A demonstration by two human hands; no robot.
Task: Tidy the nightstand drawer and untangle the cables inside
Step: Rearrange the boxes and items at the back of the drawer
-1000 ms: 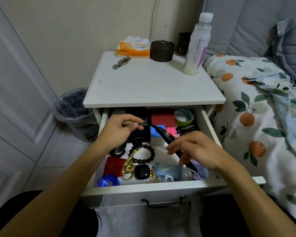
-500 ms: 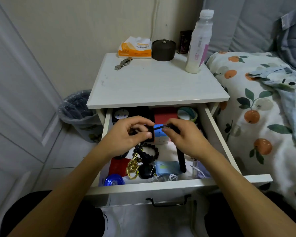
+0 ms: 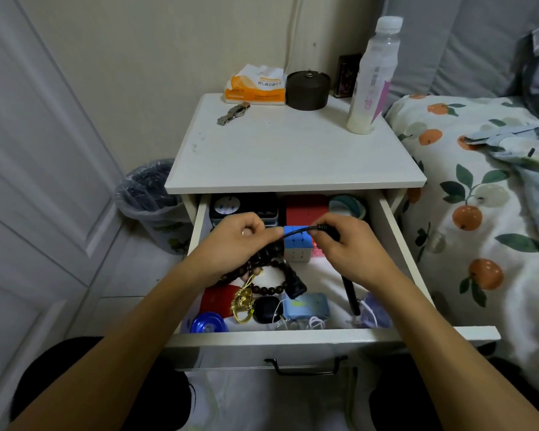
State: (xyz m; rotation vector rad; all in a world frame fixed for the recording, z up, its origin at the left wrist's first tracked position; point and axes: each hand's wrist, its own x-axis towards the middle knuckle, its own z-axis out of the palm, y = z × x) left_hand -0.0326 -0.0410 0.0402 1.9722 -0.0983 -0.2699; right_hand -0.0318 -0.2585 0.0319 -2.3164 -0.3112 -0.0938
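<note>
Above the middle of the open drawer (image 3: 386,219), both hands meet over a short stretch of black cable (image 3: 296,231). Left hand (image 3: 237,244): fingers curled, thumb and forefinger pinching one end of the cable; whether the other fingers hold anything more cannot be told. Right hand (image 3: 352,247): fingers curled, pinching the other end at the ribbed plug (image 3: 325,228), which pokes out at about 10 o'clock from the knuckles. The cable runs nearly level between the two hands, directly above a puzzle cube (image 3: 297,247) with its blue face up. Beneath the left hand a dark bead bracelet (image 3: 274,276) lies in loops, and a black block-shaped thing (image 3: 296,287) sits at its 4 o'clock edge. Drawer front row, from 7 o'clock to 5 o'clock: blue round spinning toy (image 3: 207,321), red card (image 3: 217,298), gold charm (image 3: 241,303), black oval case (image 3: 265,309), blue pouch (image 3: 307,306) with thin white cord (image 3: 315,321) beside it, and a black stick (image 3: 352,295) that emerges from under the right wrist. Drawer back row: black box (image 3: 246,205) with a round white label at 11 o'clock, red box (image 3: 305,209) at 12 o'clock, tape roll (image 3: 347,206) at 1 o'clock. On the nightstand top (image 3: 293,157): tissue pack (image 3: 255,85), dark round tin (image 3: 307,87), and an upright bottle (image 3: 372,79) at 1 o'clock, plus a metal watch (image 3: 232,112) at 11 o'clock. A lined waste bin (image 3: 150,197) stands on the floor at 9 o'clock of the nightstand; a fruit-print bedcover (image 3: 479,213) lies at 3 o'clock.
</note>
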